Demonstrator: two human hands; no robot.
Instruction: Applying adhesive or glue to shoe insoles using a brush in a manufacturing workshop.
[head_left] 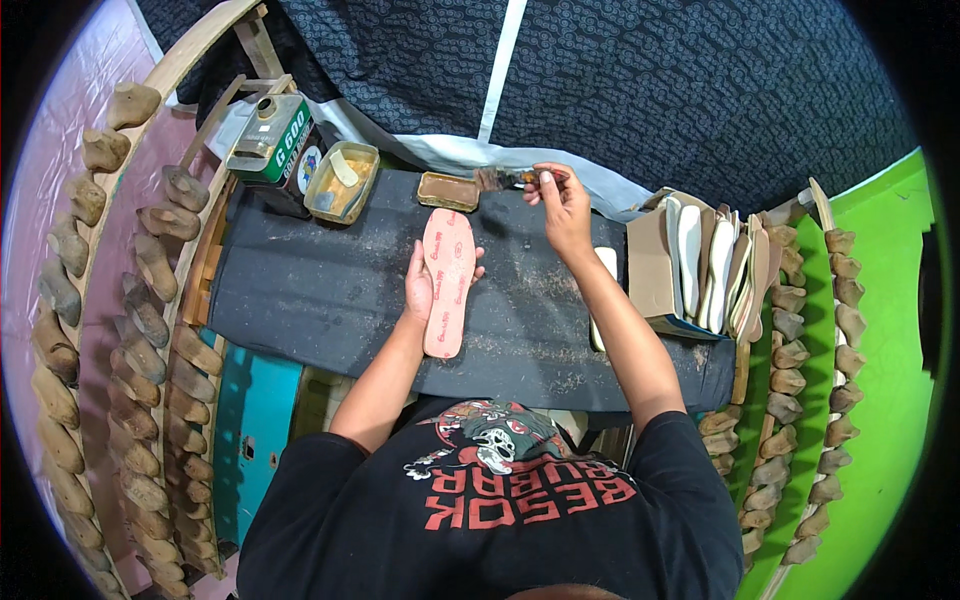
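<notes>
In my left hand (419, 287) lies a pinkish insole (449, 290) with red print, held upright in the view over the table. Fingertips show along its right edge and the thumb on its left. My right hand (563, 205) is closed around the handle of a brush (505, 179), whose dark bristles point left. The bristles are beside a small rectangular tub (449, 188) with brown contents; whether they touch its rim I cannot tell. Partly hidden by my right forearm, a pale sole-shaped piece (605, 300) rests on the table.
A dark cloth covers the table (310, 290). At the back left stand a green and black metal can (275, 150) and a plastic container (341, 182) with a pale scraper-like piece. A cardboard box (655, 260) of upright soles is at right. Racks of wooden shoe lasts (140, 290) flank both sides.
</notes>
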